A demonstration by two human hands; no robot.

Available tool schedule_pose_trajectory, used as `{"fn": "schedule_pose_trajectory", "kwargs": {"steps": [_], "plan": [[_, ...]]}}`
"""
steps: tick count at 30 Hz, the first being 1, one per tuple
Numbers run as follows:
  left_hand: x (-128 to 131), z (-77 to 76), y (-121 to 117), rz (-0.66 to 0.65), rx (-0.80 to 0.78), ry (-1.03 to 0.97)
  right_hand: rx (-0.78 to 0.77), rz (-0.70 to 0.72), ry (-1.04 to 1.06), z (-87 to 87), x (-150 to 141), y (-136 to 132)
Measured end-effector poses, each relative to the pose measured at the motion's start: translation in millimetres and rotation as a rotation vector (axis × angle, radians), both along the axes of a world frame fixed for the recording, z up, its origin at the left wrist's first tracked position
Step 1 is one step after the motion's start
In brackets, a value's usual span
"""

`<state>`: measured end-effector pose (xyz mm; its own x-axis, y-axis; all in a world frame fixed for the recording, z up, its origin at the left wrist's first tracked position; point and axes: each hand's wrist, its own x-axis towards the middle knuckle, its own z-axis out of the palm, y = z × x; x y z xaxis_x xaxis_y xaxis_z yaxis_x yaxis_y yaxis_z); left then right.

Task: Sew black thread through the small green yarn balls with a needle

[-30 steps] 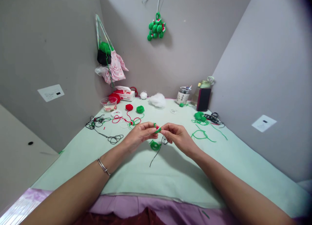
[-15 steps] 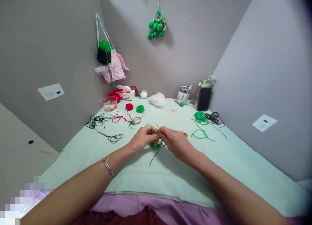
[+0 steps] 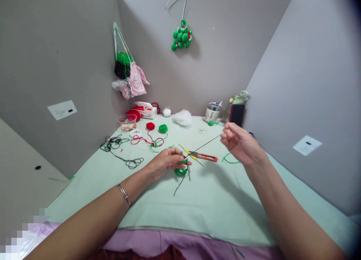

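My left hand (image 3: 166,161) pinches a small green crocheted piece (image 3: 184,160) just above the pale green table cover (image 3: 197,200). My right hand (image 3: 239,143) is raised to the right, fingers pinched on a dark thread (image 3: 205,143) drawn taut from the piece. A second green crocheted ring (image 3: 180,172) lies under the left hand, with loose dark thread trailing toward me. Orange-handled thread snips (image 3: 204,156) lie between the two hands.
Red and green yarn balls (image 3: 156,127), tangled black thread (image 3: 118,147), a plastic bowl (image 3: 126,121), a tissue box (image 3: 145,109), white stuffing (image 3: 182,117), a tin of tools (image 3: 212,111) and a bottle (image 3: 236,109) stand at the back. Green crocheted balls (image 3: 181,35) hang on the wall.
My right hand has moved away from the left, up and to the right, drawing the dark thread taut. The snips it covered now show. The left hand stays low with the piece.
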<state>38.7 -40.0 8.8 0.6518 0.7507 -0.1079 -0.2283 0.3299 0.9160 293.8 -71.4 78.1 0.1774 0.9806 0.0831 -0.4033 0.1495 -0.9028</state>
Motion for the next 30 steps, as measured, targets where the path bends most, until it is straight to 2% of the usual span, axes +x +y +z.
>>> {"fn": "schedule_pose_trajectory", "kwargs": {"steps": [3,7,12,22,24,25,30], "plan": [[-2,-0.7,1,-0.014,-0.003,-0.006,0.043,-0.240,0.103,-2.0,26,12],[-4,-0.1,2,-0.014,-0.014,-0.006,0.080,-0.439,0.155,-5.9,54,23],[-6,1.1,2,-0.017,-0.018,0.006,0.092,-0.574,0.164,-7.3,73,24],[-8,-0.9,4,-0.038,-0.009,0.016,0.086,-0.787,0.084,-10.2,92,24],[-9,-1.1,4,-0.040,-0.011,0.019,0.092,-0.759,0.019,-8.7,87,22],[-9,-1.1,4,-0.043,-0.011,0.020,0.102,-0.702,-0.050,-8.0,80,20],[-8,0.2,2,-0.050,-0.012,0.030,0.118,-0.132,-0.617,-11.1,16,5]]}}
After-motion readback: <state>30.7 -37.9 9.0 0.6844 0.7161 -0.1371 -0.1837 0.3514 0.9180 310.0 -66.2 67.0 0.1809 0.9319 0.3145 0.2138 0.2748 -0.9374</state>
